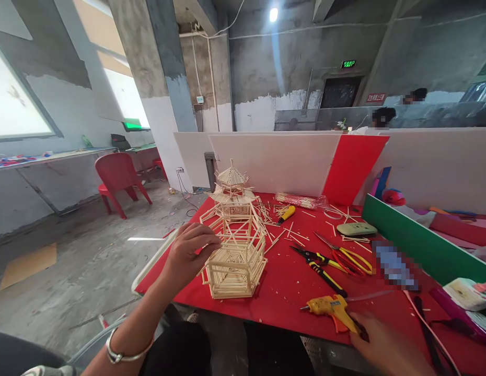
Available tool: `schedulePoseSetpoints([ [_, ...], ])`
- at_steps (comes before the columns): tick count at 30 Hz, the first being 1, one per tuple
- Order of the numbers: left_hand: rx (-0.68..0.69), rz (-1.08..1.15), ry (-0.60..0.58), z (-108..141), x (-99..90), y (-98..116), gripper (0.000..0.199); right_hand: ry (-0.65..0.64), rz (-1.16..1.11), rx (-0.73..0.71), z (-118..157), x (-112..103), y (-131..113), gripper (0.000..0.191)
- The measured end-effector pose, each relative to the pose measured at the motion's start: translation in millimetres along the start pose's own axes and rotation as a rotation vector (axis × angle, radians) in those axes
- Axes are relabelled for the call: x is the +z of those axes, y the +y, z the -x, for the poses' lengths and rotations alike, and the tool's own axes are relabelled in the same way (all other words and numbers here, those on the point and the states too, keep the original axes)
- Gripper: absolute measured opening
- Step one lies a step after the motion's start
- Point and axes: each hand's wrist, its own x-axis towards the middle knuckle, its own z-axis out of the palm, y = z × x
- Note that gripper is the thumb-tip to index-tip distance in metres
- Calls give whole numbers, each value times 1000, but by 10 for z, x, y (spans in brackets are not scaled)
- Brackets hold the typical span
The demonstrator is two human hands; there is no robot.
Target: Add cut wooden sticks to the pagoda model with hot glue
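Observation:
A pagoda-like model built of thin pale wooden sticks (237, 269) stands at the table's left front, tiered, with a pointed roof on top. My left hand (192, 248) is at its left side, thumb and fingers pressed together close to the upper rail. Whatever the fingertips pinch, if anything, is hidden or too small to make out. A yellow hot glue gun (329, 307) lies on the table with its nozzle pointing left. My right hand (380, 339) is at the end of the gun's handle, blurred, so its grip is unclear.
Pliers (350, 258), black-and-yellow cutters (319, 261) and a yellow-handled knife (287, 214) lie on the red table (282, 292). Loose sticks and a bagged stick bundle (300, 201) are behind. A green board (423, 235) borders the right. Red chair (119, 175) stands left.

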Motion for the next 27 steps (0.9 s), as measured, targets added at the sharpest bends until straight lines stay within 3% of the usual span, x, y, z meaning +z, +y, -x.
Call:
schedulePoseSetpoints([
  [2, 48, -50, 35, -10, -47, 64, 10, 6, 10, 14, 27, -108, -21, 40],
  [6, 150, -188, 100, 15, -131, 267, 11, 192, -17, 22, 36, -338, -171, 39],
  [8, 172, -211, 128, 61, -124, 398, 14, 263, -27, -24, -39, -435, -281, 43],
  [11, 107, -130, 174, 173, -8, 632, 17, 254, 84, -93, -292, -538, -434, 53],
  [14, -129, 99, 217, 329, 246, 906, 15, 181, 257, -92, -622, -596, -511, 63],
  [17, -523, 442, 264, 502, 597, 1170, 8, 159, 297, -72, -863, -634, -506, 66],
  [19, -823, 726, 308, 595, 825, 1302, 18, 149, 314, -67, -927, -656, -477, 69],
  [21, -1040, 964, 331, 651, 996, 1386, 31, 155, 332, -84, -921, -670, -445, 67],
  [23, -1150, 1104, 341, 671, 1091, 1429, 38, 179, 350, -139, -876, -671, -425, 59],
  [27, -1200, 1217, 328, 655, 1126, 1452, 39, 215, 375, -214, -824, -635, -449, 49],
])
